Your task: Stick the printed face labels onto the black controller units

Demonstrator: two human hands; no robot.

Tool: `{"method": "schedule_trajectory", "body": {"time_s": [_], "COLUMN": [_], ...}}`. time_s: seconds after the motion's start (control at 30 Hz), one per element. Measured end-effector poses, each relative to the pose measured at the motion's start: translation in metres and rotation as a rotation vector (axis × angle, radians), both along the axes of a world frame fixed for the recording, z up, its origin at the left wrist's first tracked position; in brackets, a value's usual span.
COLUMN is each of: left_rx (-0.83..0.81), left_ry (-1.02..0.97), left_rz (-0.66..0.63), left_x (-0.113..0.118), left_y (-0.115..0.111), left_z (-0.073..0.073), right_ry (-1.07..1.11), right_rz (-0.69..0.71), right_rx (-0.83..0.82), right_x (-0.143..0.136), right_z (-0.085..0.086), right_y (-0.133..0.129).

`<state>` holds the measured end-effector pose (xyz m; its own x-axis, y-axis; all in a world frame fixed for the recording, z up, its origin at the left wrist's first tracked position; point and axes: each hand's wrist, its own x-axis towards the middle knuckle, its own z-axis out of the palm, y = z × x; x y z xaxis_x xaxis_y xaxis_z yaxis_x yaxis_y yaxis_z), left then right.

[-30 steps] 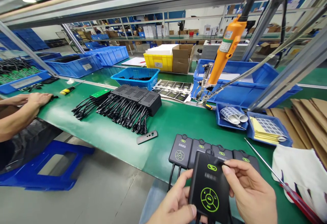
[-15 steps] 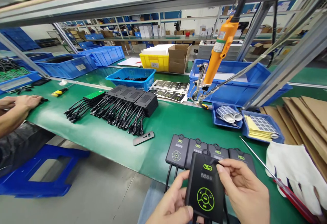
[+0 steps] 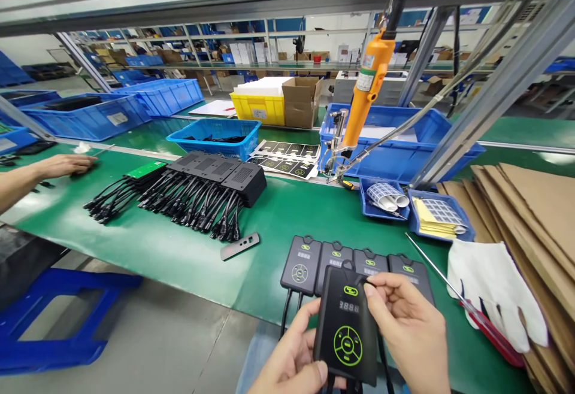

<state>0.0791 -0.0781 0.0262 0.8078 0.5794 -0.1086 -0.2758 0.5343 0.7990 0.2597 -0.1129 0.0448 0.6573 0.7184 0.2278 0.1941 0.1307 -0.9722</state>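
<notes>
A black controller box [image 3: 345,322] with a green logo, a digit window and a round green button pattern is held face up, tilted toward me. My left hand [image 3: 291,358] grips its lower left side, thumb on the front edge. At the top right corner, my right hand [image 3: 411,334] pinches the box between thumb and fingers. Black cables hang from its lower end. Just behind lies a row of similar controllers [image 3: 300,265], partly hidden by the held one and my right hand.
Stacked grey boxes with cables [image 3: 211,169] stand at centre left, near a flat grey piece [image 3: 240,246]. An orange electric screwdriver [image 3: 366,91] hangs above. Right: a red-handled screwdriver [image 3: 492,331], white glove [image 3: 483,271] and cardboard [image 3: 534,220]. A co-worker's hand [image 3: 74,164] is at left.
The view has turned slightly right. My hands keep the same hold on the controller. The co-worker's hand has reached forward to where the yellow-and-black screwdriver lay, now covering its handle.
</notes>
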Motion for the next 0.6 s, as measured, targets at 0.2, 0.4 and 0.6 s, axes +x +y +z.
{"method": "schedule_trajectory", "body": {"time_s": [0.2,0.4,0.6], "left_rx": [-0.002,0.014,0.005], "left_ry": [0.011,0.054,0.062], "left_rz": [0.002,0.019,0.064], "left_x": [-0.0012,-0.0046,-0.0049], "left_y": [-0.0006,-0.0004,0.0010], "left_z": [-0.0007,-0.0044,-0.0053], "right_ry": [-0.003,0.023,-0.029], "right_rz": [0.004,0.017,0.032], "right_rx": [-0.024,-0.072,-0.094], "right_x": [0.0015,0.0026,0.0045], "right_z": [-0.0030,-0.0075,-0.0104], "right_y": [0.0017,0.0018,0.0096]}}
